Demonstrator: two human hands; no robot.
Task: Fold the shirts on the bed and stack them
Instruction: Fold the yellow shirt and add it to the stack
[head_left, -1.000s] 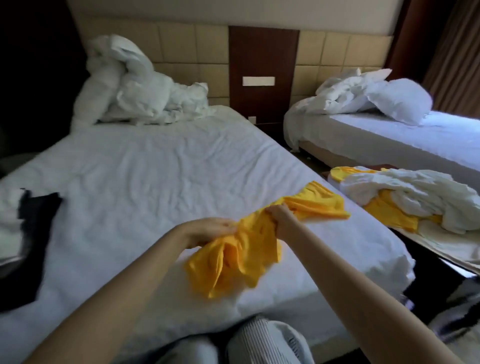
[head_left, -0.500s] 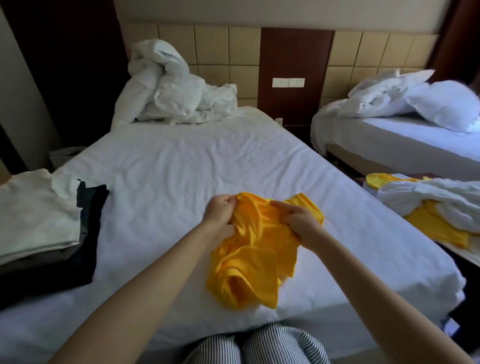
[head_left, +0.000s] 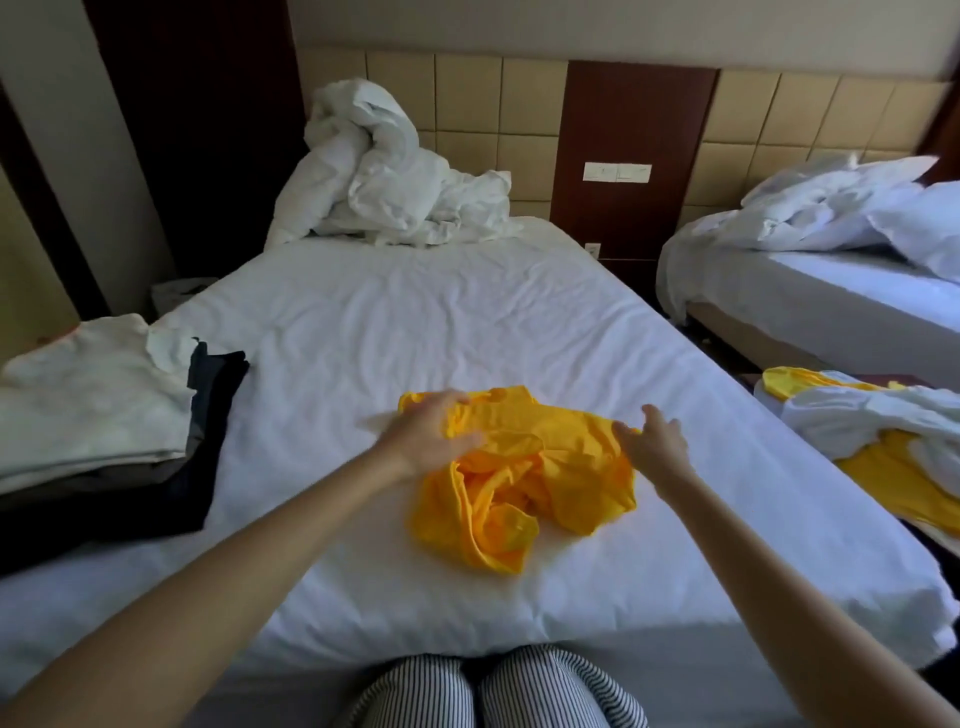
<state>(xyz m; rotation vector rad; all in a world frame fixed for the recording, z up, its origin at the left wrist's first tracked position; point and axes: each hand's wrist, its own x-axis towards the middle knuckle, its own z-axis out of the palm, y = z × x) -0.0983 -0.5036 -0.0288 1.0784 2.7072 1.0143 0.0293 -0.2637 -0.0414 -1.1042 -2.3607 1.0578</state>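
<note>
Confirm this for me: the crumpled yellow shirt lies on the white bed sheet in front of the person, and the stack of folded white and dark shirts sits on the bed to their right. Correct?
Not quite. The stack of folded white and dark shirts sits on the bed to their left, not their right, as the head view shows. The crumpled yellow shirt does lie on the white bed sheet in front of the person.

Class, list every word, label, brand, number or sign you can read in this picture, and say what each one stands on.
No text can be read in this view.
On the wall switch plate: any marks are too small and blurred to read.
On the yellow shirt and the folded stack: no print or label shows.
</note>
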